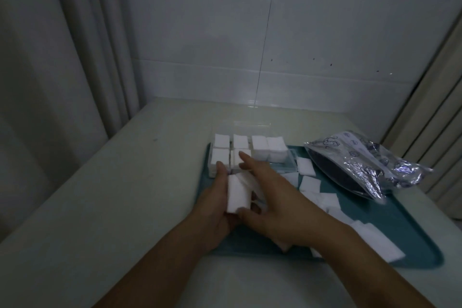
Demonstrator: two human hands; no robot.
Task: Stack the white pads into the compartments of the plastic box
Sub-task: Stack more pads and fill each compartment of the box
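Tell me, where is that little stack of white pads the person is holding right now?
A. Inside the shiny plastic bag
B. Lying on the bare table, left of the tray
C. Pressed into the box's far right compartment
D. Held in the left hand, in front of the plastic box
D: the left hand grips the stack of white pads just in front of the plastic box, above the teal tray, with the right hand alongside.

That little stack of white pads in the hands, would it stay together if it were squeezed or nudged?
Probably soft and light: the stack of white pads sits easily between the left hand and the right hand. It seems loose, since its top pad is lifting, so a nudge could fan it out.
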